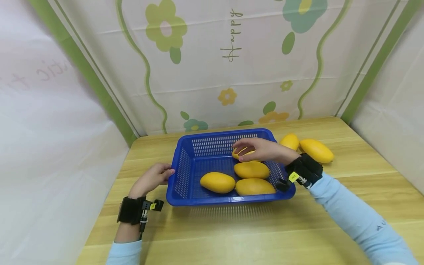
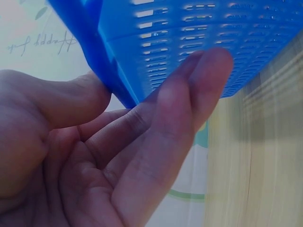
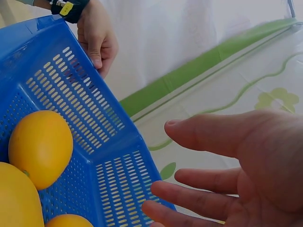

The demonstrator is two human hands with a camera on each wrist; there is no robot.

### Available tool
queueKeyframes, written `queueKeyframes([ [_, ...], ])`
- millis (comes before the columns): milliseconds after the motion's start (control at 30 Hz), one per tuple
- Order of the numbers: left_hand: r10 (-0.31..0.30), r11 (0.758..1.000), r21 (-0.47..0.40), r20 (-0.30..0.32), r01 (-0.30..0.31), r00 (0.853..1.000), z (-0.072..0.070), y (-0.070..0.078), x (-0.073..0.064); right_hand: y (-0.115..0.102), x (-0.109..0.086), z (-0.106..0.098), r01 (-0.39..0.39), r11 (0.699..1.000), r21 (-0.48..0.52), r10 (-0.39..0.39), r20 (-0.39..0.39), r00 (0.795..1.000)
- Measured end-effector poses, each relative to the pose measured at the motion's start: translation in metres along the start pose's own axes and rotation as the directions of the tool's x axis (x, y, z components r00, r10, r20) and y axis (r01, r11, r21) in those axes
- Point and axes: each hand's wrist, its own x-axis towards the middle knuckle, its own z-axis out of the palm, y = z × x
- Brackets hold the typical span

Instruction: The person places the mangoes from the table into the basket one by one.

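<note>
A blue plastic basket [image 1: 212,200] with slotted walls stands on the table, several yellow mangoes [image 1: 217,182] lying in it. My left hand [image 1: 153,179] grips its left rim, thumb on the rim and fingers against the outer wall, as the left wrist view shows. Over the basket's back right part hovers my right hand [image 1: 260,149], its fingers spread and loosely bent. One mango [image 1: 235,153] lies just below those fingers and is partly hidden by them. In the right wrist view, nothing sits between the thumb and fingers of the right hand [image 3: 236,165].
Two more mangoes, one [image 1: 289,141] partly behind my right wrist and another [image 1: 317,151] farther right, lie on the wooden table [image 1: 232,239] outside the basket. A flower-printed cloth [image 1: 198,73] hangs behind the table, with white cloth at both sides.
</note>
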Motion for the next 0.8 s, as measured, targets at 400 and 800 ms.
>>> queueKeyframes([
  [400,-0.001,1.000,-0.004,0.003,0.001,1.000,0.000,-0.003,0.001,0.009,-0.010,-0.010,0.012,1.000,-0.016,-0.012,-0.036,0.999],
  [800,-0.014,1.000,0.003,-0.006,0.014,1.000,0.001,-0.001,0.001,0.019,-0.025,-0.021,0.008,1.000,-0.006,-0.008,-0.088,0.996],
])
